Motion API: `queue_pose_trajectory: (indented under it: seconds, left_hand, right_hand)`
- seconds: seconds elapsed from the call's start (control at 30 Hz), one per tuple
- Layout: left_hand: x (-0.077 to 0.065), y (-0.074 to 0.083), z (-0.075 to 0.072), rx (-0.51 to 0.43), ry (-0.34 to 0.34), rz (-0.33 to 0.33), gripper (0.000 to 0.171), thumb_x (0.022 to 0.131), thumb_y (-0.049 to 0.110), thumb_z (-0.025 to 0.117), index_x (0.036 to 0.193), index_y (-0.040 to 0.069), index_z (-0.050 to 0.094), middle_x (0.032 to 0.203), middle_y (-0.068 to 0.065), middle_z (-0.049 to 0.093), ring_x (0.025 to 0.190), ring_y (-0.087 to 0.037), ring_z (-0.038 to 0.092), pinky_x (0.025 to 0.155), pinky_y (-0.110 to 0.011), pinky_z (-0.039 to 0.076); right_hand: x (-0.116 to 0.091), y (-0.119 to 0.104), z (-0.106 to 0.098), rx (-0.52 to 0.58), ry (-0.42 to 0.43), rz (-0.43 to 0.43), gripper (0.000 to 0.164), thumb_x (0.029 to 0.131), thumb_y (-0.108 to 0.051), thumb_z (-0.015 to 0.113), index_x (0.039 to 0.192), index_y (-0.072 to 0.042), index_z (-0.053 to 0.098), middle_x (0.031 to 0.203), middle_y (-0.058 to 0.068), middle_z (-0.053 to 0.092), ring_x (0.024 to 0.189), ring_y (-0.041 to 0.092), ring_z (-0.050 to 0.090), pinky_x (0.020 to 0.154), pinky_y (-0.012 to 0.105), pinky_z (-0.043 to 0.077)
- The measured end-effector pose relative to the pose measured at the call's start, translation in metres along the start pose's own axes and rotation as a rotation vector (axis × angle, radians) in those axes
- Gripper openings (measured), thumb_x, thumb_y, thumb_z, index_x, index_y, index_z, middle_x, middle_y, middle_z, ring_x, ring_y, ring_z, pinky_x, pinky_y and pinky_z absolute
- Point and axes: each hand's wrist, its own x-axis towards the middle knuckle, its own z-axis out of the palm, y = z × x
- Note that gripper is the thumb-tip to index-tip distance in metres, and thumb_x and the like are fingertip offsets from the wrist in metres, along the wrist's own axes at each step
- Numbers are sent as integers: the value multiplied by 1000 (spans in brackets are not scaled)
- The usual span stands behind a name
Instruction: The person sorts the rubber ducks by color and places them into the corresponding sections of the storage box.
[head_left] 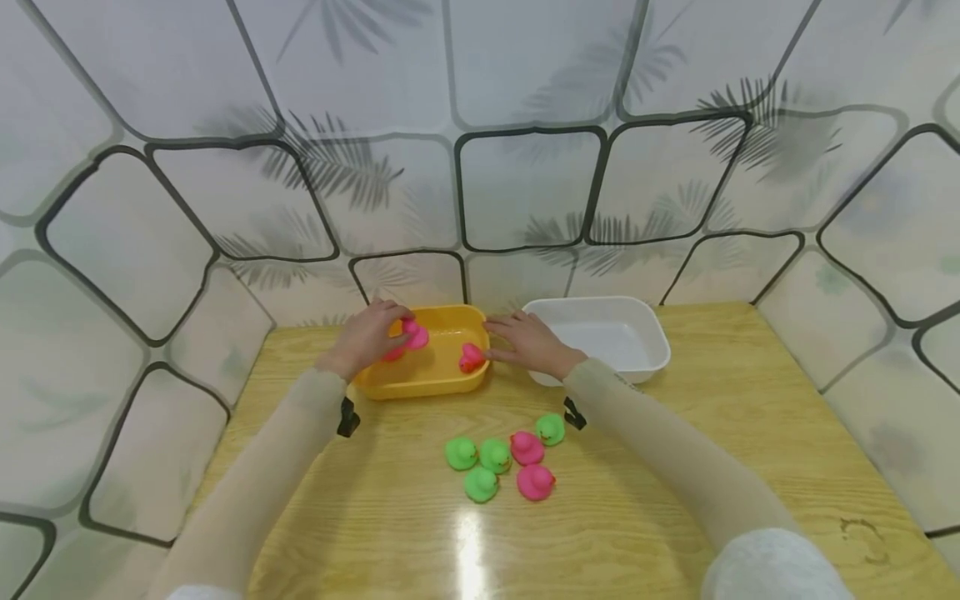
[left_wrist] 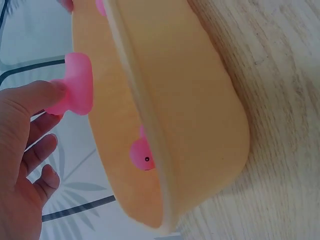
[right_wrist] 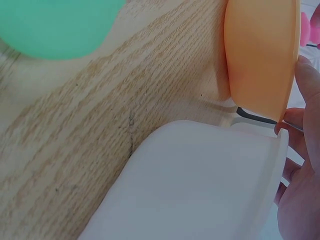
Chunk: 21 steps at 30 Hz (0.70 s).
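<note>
A pink rubber duck is pinched between the thumb and fingers of my left hand, above the left part of the yellow tub. Under that hand, another pink duck lies inside the tub. A third pink duck lies at the tub's right end. My right hand reaches over from the right with loosely extended fingers. Its thumb and fingertips are right at the tub's right rim, and it holds nothing. The white tub stands just beneath this hand.
In front of the tubs, several green ducks and two pink ducks sit grouped on the wooden table. The white tub is beside the yellow one, to its right. A patterned cloth wall rises behind and at both sides.
</note>
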Motion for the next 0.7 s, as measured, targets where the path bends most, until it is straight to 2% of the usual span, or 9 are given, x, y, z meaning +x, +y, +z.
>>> queue_pose_trajectory:
  seconds: [0.13,0.27,0.43,0.5,0.7]
  left_hand:
    - [-2,0,8,-11,26,17,30,95,16,77,120,0,71,114,-15,70,104,-34,60,92,-51,54]
    - [-6,0,16,-35,38,46,24,95,13,77,115,0,72,110,-14,71,103,-35,61,96,-50,52]
    - [-16,11,20,-117,32,63,24,95,12,76,114,-2,73,112,-16,71,108,-37,62,99,-53,50]
    - [-20,16,22,-134,33,75,24,95,12,76,115,-1,73,111,-15,71,107,-36,61,96,-52,51]
    - [-33,35,28,-118,88,199,20,94,13,78,109,1,75,103,-10,73,95,-30,62,86,-46,54]
  right_hand:
    - [0,-2,-1,-3,-7,3,65,103,-47,62,152,-6,54,155,14,53,137,38,48,112,57,39]
    - [1,-3,-2,0,-19,7,65,103,-47,62,152,-6,53,155,14,52,138,38,47,112,57,39]
    - [1,-2,-2,-13,-16,7,65,103,-47,62,152,-5,53,155,14,53,137,39,48,112,57,39]
    - [0,-2,-2,-15,-12,7,64,103,-47,62,151,-5,53,155,14,53,137,38,48,111,57,40]
    - [-1,-3,-3,-1,-12,10,65,103,-46,62,152,-5,53,155,15,52,138,39,47,113,58,38]
